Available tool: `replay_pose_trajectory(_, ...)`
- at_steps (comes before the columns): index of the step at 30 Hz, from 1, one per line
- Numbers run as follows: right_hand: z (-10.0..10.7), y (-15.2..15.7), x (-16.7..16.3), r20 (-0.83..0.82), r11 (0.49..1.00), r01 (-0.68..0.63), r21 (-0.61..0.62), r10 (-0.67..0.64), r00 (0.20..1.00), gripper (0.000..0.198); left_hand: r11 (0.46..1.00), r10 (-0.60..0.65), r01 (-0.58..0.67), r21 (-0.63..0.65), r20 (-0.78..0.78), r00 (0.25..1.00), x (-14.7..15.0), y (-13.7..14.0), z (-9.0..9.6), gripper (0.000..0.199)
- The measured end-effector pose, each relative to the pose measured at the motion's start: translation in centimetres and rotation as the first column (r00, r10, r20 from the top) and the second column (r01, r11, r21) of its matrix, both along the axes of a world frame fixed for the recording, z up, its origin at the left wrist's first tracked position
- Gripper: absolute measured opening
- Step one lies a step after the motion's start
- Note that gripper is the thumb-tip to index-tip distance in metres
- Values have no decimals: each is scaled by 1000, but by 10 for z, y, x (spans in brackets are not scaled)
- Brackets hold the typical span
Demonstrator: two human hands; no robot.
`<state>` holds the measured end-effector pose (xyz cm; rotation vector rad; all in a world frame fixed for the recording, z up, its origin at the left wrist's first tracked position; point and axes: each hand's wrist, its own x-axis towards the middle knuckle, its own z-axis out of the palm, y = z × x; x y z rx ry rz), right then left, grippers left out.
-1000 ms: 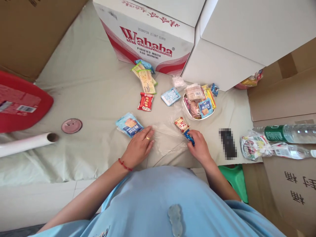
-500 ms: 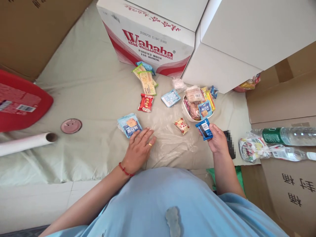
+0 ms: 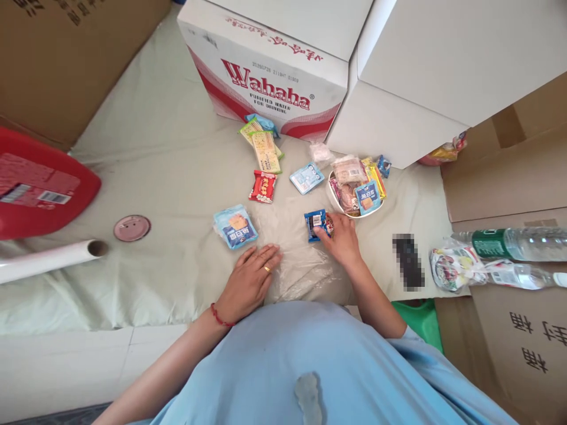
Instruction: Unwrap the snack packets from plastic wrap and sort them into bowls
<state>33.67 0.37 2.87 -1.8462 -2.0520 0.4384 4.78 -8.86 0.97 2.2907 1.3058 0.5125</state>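
My right hand point(image 3: 343, 239) grips a small dark-blue snack packet point(image 3: 314, 223) over the sheet, left of the white bowl point(image 3: 333, 198). The cream-and-red packet beside it is mostly covered by those fingers. Lying flat on clear plastic film point(image 3: 292, 268), my left hand point(image 3: 250, 276) has its fingers stretched out and holds nothing. Just beyond its fingertips is a light-blue cracker pouch point(image 3: 235, 227). The bowl is heaped with wrapped snacks. A red packet point(image 3: 263, 186), a pale-blue packet point(image 3: 306, 177) and yellow-green cracker packs point(image 3: 266, 152) lie farther back.
A Wahaha water carton point(image 3: 270, 82) and white boxes point(image 3: 411, 118) stand at the back. On the left are a red jug point(image 3: 44, 183), a white roll point(image 3: 48, 260) and a pink round lid point(image 3: 132, 228). Plastic bottles point(image 3: 522, 243) and a pixelated dark object point(image 3: 408, 262) lie at right.
My right hand has moved left with the dark-blue packet, from below the bowl to the cream-and-red packet. My left hand has drawn slightly back from the light-blue pouch.
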Motion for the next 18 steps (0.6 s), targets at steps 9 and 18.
replay_pose_trajectory(9, 19, -12, -5, 92, 995, -78, -59, 83, 992, 38, 987, 161, -160, 17, -34, 986, 18, 21, -3, 40)
replay_pose_trajectory(18, 38, 44, -24, -526, 983, -59, -175, -42, 849, 38, 995, 94, -92, 38, -47, 994, 13, 16, -3, 47)
